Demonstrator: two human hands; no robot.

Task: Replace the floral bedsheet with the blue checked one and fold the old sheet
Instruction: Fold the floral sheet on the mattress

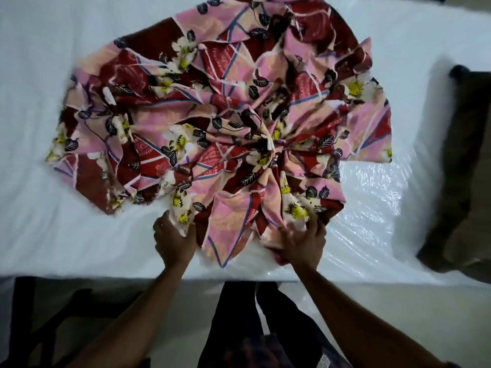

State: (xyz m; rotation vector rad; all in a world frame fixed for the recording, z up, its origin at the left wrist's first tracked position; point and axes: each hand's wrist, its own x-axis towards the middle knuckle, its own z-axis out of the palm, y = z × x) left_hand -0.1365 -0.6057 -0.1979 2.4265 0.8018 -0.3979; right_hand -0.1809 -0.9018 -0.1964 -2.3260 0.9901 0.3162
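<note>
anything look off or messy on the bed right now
Yes: the floral sheet lies gathered in a crumpled heap on the bare mattress, pleats radiating from a bunched centre, not folded. The left hand and right hand grip its near edge.

A bare white mattress (53,235) filled most of the view, its near edge running straight across the lower part. Its surface looked glossy and crinkled towards the right, where a clear plastic cover (372,208) caught the light. The floral bedsheet (212,115), pink and dark red with white and yellow flowers, lay directly on the mattress in a loose, bunched heap, its folds drawn in towards a knot-like centre, its lower edge close to the near side. Well apart from it, a dark brown pillow (462,168) lay at the right edge.
</note>
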